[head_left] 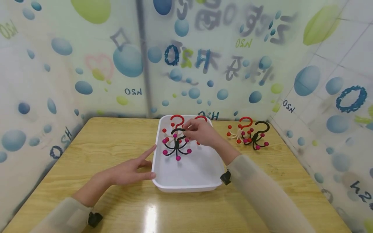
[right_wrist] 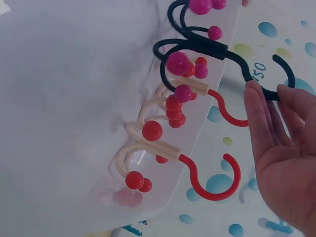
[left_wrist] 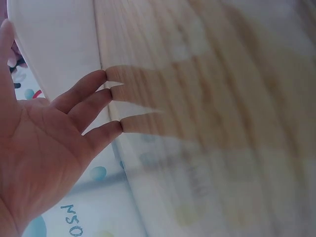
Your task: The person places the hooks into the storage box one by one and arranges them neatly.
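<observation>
The head view is bright and evenly lit; a white glare streak falls on the tabletop (head_left: 122, 210) just past six o'clock, and wide-angle distortion stretches the patterned walls (head_left: 309, 129) toward three and nine o'clock. The left wrist view is hazy, its glossy surface mirroring the fingers (left_wrist: 94, 106) toward three o'clock, with soft wood grain. The right wrist view is dimmer and cooler, the tray (right_wrist: 74, 118) nearly featureless toward nine o'clock.
</observation>
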Tool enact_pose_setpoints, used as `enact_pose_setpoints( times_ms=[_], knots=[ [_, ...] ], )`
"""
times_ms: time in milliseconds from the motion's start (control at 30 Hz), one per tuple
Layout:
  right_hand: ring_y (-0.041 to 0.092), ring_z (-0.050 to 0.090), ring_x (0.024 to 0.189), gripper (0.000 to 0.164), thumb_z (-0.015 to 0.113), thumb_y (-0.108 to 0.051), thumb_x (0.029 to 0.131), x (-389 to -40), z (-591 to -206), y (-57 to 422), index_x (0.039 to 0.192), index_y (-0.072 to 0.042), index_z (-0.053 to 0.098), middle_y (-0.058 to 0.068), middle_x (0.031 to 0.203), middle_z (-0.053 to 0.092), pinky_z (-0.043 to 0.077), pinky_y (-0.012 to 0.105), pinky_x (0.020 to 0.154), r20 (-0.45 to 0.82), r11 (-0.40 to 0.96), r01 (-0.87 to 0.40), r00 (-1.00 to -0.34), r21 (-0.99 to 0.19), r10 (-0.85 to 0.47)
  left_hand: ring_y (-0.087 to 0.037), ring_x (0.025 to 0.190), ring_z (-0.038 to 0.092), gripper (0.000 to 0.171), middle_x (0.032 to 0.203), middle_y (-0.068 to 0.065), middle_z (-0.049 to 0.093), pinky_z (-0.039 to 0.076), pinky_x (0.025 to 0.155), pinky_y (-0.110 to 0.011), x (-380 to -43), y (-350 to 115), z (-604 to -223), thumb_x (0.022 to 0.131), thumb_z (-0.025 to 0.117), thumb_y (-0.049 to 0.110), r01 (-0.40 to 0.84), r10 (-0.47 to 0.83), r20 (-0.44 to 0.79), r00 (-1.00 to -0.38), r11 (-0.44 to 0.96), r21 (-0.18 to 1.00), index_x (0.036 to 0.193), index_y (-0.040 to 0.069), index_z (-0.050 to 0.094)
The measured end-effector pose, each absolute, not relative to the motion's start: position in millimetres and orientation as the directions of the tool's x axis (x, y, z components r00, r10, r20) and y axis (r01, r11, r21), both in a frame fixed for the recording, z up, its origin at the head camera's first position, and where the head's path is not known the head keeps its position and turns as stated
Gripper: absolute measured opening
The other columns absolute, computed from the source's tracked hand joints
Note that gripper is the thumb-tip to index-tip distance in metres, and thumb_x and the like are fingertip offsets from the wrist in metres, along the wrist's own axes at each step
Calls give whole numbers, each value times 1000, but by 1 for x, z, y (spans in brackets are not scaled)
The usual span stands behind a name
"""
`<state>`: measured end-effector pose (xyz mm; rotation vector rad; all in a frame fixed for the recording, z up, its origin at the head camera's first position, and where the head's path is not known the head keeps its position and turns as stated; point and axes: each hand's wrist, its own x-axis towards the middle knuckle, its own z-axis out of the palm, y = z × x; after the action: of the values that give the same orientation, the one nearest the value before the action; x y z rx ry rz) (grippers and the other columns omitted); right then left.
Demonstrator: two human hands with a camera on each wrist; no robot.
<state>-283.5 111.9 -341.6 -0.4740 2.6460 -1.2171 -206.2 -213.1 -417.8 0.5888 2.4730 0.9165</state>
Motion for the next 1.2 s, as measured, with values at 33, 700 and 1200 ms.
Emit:
enact_pose_setpoints(
  times_ms=[33, 700, 1200],
  knots=[
    [30, 79, 105, 21, 73, -23, 107, -284, -343, 111, 126, -14, 72, 8, 120, 79, 66, 33, 89, -49, 617, -201, -931, -761, -363, -46, 156, 49, 105, 163, -15, 59, 37, 124, -75, -206, -213, -418, 103, 70, 60, 235, 525, -249, -814, 690, 685, 177, 39, -1],
    [31, 80, 110, 31, 75, -21, 106, -285, -341, 110, 137, -18, 73, 9, 123, 78, 67, 38, 91, -89, 650, -174, -932, -740, -351, -48, 156, 48, 105, 164, -14, 58, 37, 124, -75, -205, -213, -417, 103, 70, 61, 232, 518, -257, -816, 700, 676, 177, 39, -1],
    [26, 75, 109, 33, 75, -27, 106, -266, -328, 164, 139, -20, 73, 6, 129, 76, 67, 40, 91, 34, 613, -235, -947, -754, -320, -49, 157, 47, 105, 165, -14, 57, 38, 122, -76, -207, -213, -418, 103, 69, 61, 232, 518, -259, -815, 702, 673, 178, 37, 0]
  ],
)
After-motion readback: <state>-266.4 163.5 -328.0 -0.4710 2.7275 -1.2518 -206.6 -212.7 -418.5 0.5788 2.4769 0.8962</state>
